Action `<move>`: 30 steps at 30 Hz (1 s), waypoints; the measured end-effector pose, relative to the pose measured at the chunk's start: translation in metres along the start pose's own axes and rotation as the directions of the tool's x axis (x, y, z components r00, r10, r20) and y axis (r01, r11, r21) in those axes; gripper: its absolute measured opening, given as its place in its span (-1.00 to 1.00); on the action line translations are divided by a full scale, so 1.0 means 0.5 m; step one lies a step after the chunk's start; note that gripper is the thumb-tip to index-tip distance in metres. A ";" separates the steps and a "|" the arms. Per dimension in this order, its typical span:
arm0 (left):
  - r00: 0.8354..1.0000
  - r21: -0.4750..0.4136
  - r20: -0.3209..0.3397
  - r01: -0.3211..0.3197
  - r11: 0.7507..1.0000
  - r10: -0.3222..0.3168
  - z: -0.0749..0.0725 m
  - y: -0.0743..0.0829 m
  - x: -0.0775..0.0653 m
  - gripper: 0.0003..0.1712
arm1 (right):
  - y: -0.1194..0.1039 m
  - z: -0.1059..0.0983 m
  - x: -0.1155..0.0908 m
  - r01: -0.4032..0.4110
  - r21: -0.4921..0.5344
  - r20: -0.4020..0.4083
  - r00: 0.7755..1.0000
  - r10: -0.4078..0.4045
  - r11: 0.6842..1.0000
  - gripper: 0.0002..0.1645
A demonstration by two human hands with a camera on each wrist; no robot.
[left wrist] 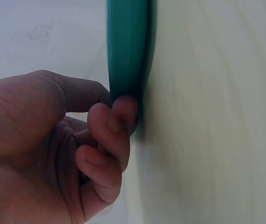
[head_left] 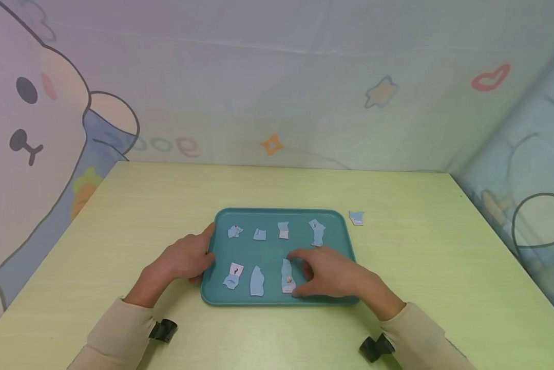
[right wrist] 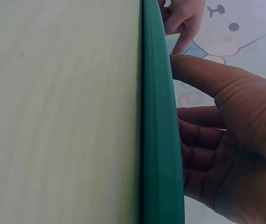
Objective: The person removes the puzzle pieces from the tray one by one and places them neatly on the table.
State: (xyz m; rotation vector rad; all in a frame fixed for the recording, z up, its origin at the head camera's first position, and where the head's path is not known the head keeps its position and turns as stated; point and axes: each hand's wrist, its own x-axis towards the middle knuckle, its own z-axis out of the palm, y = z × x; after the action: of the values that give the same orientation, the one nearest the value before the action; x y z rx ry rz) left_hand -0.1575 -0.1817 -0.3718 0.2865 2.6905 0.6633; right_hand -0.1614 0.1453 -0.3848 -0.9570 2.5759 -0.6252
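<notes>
In the head view a teal tray (head_left: 272,302) lies on the table. My left hand (head_left: 187,257) grips its left edge; in the left wrist view the thumb is at the rim and fingertips (left wrist: 126,107) curl against the underside. My right hand (head_left: 327,272) is over the tray's right half, thumb and index finger spread along a torn light-blue paper piece (head_left: 286,275). The index fingertip is right by the piece's top end, the thumb tip at its lower corner. Beside it are a plain blue torn piece (head_left: 256,281) and one with a pink part (head_left: 233,276).
Along the tray's far side lie more torn paper pieces, such as a narrow one (head_left: 317,232) and a small one (head_left: 260,234). One scrap (head_left: 357,218) is on the table (head_left: 424,246), right of the tray. A printed cloth (head_left: 304,92) hangs behind the table.
</notes>
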 end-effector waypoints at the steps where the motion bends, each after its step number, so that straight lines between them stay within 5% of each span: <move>1: 1.000 0.000 0.000 -0.001 1.000 0.001 0.000 0.000 0.001 -0.12 | 0.000 0.000 0.001 -0.002 -0.001 0.002 1.000 0.002 1.000 -0.22; 30: 1.000 0.002 -0.004 0.000 1.000 0.000 0.001 -0.003 0.004 -0.12 | 0.009 -0.004 0.006 0.010 -0.014 -0.039 0.999 -0.010 1.000 -0.23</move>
State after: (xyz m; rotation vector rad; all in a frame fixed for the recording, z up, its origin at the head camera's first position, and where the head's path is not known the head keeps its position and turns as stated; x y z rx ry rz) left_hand -0.1592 -0.1826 -0.3733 0.2862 2.6954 0.6619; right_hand -0.1666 0.1468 -0.3857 -0.9718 2.6145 -0.6352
